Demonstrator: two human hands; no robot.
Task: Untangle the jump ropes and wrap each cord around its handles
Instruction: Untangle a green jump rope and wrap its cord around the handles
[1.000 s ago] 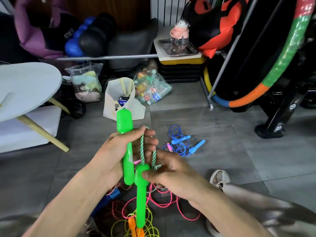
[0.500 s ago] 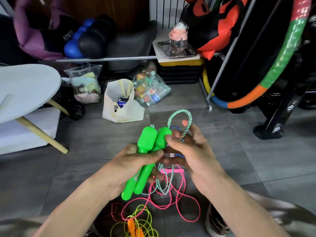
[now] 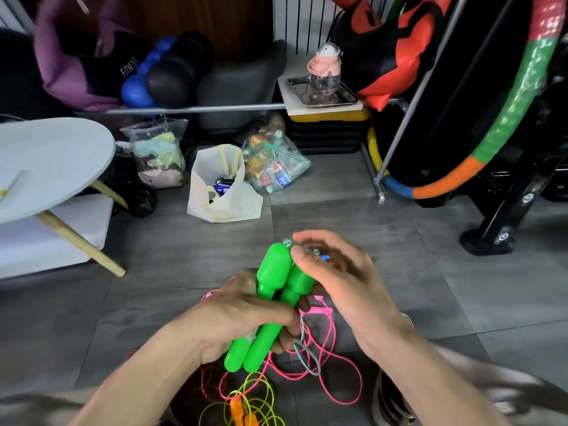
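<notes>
Two green handles (image 3: 270,305) held side by side above the grey floor (image 3: 430,287), tilted, top ends away from the body. Left hand (image 3: 246,315) wrapped round the middle of both handles, fingers curled tight. Right hand (image 3: 341,278) just right of the handles' top ends, blurred, thumb tip against the right handle, fingers loosely bent; a bit of green-and-white cord (image 3: 304,345) at the fingertips, grip unclear. More of that cord hanging in a loop right of the handles' lower ends. Below the handles on the floor: pink rope (image 3: 332,373), yellow rope (image 3: 255,398) with orange handles (image 3: 241,412). Beyond the handles, a white bag (image 3: 221,192).
</notes>
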